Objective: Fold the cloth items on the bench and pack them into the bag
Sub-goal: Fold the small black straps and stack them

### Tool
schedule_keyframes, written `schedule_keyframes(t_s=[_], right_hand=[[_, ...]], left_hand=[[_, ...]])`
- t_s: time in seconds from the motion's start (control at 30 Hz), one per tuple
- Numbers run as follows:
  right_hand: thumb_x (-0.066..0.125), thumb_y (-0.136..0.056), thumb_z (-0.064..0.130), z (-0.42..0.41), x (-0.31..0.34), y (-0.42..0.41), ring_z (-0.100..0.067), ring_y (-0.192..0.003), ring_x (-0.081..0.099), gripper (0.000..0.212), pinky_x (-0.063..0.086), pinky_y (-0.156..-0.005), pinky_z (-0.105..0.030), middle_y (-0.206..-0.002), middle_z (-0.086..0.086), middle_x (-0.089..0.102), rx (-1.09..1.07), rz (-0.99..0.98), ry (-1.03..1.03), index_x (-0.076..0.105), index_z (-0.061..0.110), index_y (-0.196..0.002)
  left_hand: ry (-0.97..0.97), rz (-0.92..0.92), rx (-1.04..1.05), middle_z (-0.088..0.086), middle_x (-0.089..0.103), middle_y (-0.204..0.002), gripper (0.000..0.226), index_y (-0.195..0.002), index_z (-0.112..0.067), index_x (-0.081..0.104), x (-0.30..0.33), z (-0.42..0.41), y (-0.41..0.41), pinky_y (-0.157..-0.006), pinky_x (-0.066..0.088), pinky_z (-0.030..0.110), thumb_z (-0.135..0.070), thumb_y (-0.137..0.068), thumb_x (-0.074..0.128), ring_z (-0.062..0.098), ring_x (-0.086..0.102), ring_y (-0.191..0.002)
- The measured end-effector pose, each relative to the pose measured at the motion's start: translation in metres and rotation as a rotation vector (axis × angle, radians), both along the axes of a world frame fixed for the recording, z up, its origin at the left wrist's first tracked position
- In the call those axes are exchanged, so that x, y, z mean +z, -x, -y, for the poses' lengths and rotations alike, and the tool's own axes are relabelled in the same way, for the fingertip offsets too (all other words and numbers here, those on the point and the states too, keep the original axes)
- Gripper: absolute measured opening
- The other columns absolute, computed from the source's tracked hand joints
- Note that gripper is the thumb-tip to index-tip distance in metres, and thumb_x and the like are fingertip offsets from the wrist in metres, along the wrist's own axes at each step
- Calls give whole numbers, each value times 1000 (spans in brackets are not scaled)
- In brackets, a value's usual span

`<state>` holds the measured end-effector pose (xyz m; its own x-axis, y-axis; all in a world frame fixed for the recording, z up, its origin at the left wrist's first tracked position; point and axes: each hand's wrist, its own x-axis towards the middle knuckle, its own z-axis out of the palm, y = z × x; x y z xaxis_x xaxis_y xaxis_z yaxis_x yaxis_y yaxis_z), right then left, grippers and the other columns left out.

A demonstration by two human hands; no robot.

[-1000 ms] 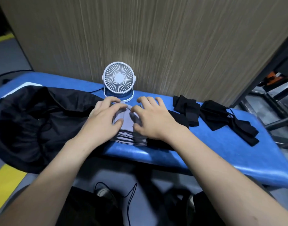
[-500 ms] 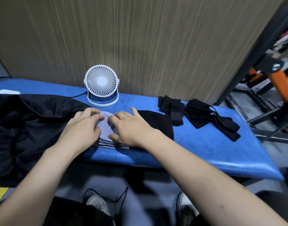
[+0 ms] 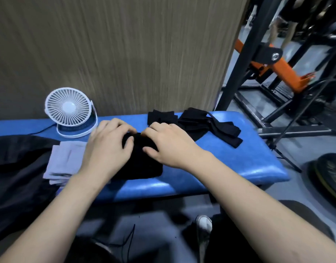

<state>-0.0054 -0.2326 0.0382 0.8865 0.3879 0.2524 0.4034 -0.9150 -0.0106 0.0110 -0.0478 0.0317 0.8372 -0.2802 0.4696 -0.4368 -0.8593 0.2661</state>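
Note:
A black cloth (image 3: 142, 164) lies flat on the blue bench (image 3: 230, 160) in front of me. My left hand (image 3: 108, 149) and my right hand (image 3: 169, 143) both pinch its far edge, fingers curled on the fabric. A folded grey cloth (image 3: 64, 160) sits just left of it, partly on the black bag (image 3: 15, 168), which sprawls over the bench's left end. More black cloth pieces and straps (image 3: 193, 122) lie in a loose pile at the back right of the bench.
A small white desk fan (image 3: 70, 111) stands at the back of the bench against a wood-grain wall, its cable trailing left. Black and orange gym equipment (image 3: 277, 69) stands to the right. A dark weight plate (image 3: 328, 177) lies on the floor.
Both hands have left the grey cloth, now lying folded on the left, and moved right onto the black cloth. The view has swung to the right.

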Motion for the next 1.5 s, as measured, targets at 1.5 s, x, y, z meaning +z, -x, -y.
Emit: schedule_keyframes(t_s=[1.5], right_hand=[[59, -94, 42, 201, -63, -75, -23, -115, 44, 44, 36, -98, -37, -122, 3, 64, -664, -93, -578, 50, 24, -133]], left_hand=[[-131, -332, -262, -8, 10, -166, 47, -142, -19, 46, -65, 223, -73, -112, 23, 37, -32, -97, 51, 20, 13, -147]])
